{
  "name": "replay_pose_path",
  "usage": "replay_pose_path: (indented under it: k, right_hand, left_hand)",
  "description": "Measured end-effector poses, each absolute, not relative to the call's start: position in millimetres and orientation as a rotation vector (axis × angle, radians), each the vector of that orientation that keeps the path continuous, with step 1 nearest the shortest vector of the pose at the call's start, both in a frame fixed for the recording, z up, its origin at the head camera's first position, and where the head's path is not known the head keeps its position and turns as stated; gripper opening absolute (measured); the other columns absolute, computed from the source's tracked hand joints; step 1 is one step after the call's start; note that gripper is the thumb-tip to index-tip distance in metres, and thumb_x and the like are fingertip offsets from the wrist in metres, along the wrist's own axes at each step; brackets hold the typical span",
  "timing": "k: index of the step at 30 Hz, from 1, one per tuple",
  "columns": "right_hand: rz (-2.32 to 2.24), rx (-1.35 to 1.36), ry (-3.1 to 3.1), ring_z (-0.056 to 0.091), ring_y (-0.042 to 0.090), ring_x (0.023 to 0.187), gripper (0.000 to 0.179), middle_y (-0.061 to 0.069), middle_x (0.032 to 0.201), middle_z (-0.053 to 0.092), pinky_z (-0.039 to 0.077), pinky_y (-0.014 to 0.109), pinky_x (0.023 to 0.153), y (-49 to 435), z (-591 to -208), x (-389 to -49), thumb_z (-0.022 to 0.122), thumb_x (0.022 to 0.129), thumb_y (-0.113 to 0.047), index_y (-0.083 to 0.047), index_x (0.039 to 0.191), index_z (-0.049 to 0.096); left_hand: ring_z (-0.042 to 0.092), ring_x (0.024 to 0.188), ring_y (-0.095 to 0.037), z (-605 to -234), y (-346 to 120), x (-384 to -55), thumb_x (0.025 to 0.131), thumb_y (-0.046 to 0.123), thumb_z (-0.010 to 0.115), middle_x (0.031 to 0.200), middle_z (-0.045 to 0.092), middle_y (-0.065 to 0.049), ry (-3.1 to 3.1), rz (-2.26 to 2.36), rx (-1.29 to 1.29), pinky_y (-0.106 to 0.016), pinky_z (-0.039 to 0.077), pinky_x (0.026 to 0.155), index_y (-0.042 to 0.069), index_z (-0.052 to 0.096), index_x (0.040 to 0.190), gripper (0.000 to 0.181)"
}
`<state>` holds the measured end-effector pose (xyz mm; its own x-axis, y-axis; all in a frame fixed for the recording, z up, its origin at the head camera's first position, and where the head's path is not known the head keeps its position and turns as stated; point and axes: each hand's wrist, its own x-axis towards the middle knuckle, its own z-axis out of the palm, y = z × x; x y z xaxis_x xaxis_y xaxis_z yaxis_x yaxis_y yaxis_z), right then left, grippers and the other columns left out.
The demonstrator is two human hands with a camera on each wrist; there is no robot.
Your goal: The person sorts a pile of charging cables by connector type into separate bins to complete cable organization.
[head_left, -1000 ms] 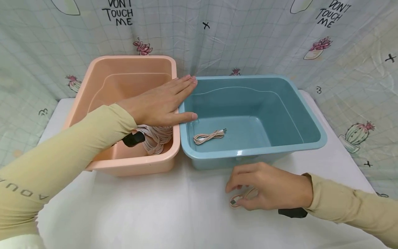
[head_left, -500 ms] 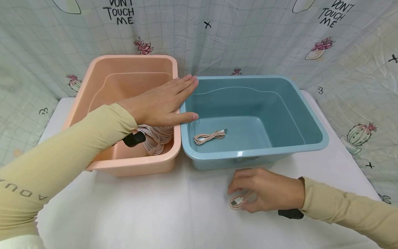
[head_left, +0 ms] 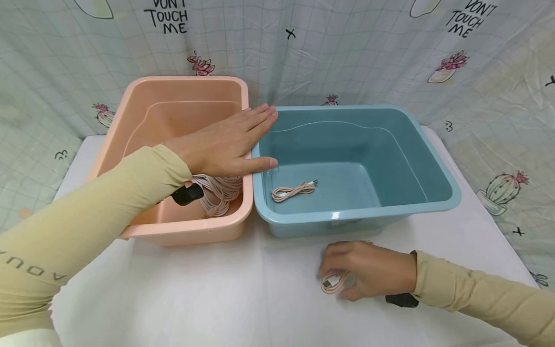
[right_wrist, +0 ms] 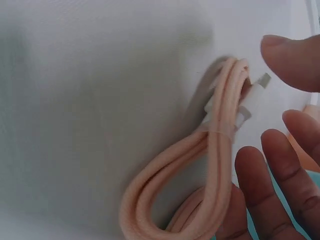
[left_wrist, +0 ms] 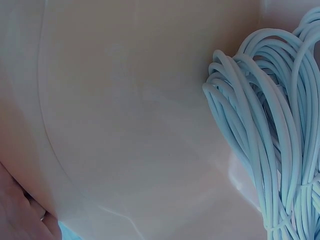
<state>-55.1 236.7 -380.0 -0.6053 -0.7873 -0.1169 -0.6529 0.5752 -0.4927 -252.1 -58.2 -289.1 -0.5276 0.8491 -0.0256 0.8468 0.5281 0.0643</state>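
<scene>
A bundled pink charging cable (head_left: pixel 331 283) with pale plugs lies on the white table in front of the blue bin (head_left: pixel 353 212). My right hand (head_left: pixel 366 271) arches over it. In the right wrist view, the thumb stands apart from the looped cable (right_wrist: pixel 220 145), and the fingers (right_wrist: pixel 255 175) are beside it. My left hand (head_left: pixel 227 142) lies flat, fingers straight, across the side-by-side rims of the pink bin (head_left: pixel 182 229) and the blue bin. Under its wrist, a coiled bundle of thick cable (head_left: pixel 222 193) lies in the pink bin; the left wrist view shows the tied coils (left_wrist: pixel 265 115) close up.
Another bundled cable (head_left: pixel 292 191) with a plug lies on the blue bin's floor, near its front left. The white table (head_left: pixel 195 294) runs in front of both bins. A patterned curtain (head_left: pixel 329 53) hangs behind them.
My right hand has lowered slightly, and its thumb has drawn back from the cable, showing more of the plug and loop. The left hand has kept its place on the rims.
</scene>
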Motion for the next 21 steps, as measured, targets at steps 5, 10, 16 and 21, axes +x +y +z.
replay_pose_path:
  k: [5, 10, 16, 21]
  right_hand:
    - [-0.542, -1.185, 2.489, 0.058, -0.002, 0.095, 0.04, -0.015, 0.102, 0.064, 0.053, 0.016, 0.083, 238, -382, -56, 0.084, 0.07, -0.018, -0.025, 0.108, 0.07]
    - [-0.481, -1.183, 2.504, 0.06, 0.002, 0.103, 0.041, -0.017, 0.104, 0.064, 0.055, 0.022, 0.09, 242, -384, -56, 0.083, 0.07, -0.013, -0.027, 0.107, 0.07]
    - [-0.424, -1.152, 2.495, 0.061, 0.021, 0.124, 0.044, -0.016, 0.108, 0.066, 0.052, 0.037, 0.104, 247, -383, -55, 0.08, 0.072, -0.005, -0.026, 0.109, 0.07]
    - [-0.446, -1.147, 2.485, 0.062, 0.019, 0.122, 0.043, -0.014, 0.109, 0.066, 0.053, 0.036, 0.103, 249, -383, -56, 0.077, 0.075, 0.0, -0.025, 0.109, 0.069]
  left_hand:
    - [-0.003, 0.157, -0.023, -289, -58, -252, 0.094, 0.07, 0.034, 0.167, -0.001, -0.005, 2.702, 0.067, 1.511, -0.042, 0.007, 0.129, 0.01, 0.001, 0.157, 0.094]
    - [-0.002, 0.157, -0.024, -289, -58, -253, 0.094, 0.07, 0.034, 0.167, 0.0, -0.006, 2.703, 0.064, 1.514, -0.042, 0.007, 0.129, 0.009, 0.001, 0.157, 0.093]
    - [-0.003, 0.157, -0.023, -290, -58, -253, 0.094, 0.07, 0.033, 0.167, -0.002, -0.004, 2.7, 0.065, 1.508, -0.042, 0.006, 0.129, 0.01, 0.0, 0.157, 0.093]
    - [-0.002, 0.157, -0.023, -289, -58, -253, 0.094, 0.07, 0.033, 0.167, 0.001, -0.006, 2.701, 0.072, 1.515, -0.042, 0.007, 0.129, 0.01, 0.001, 0.157, 0.093]
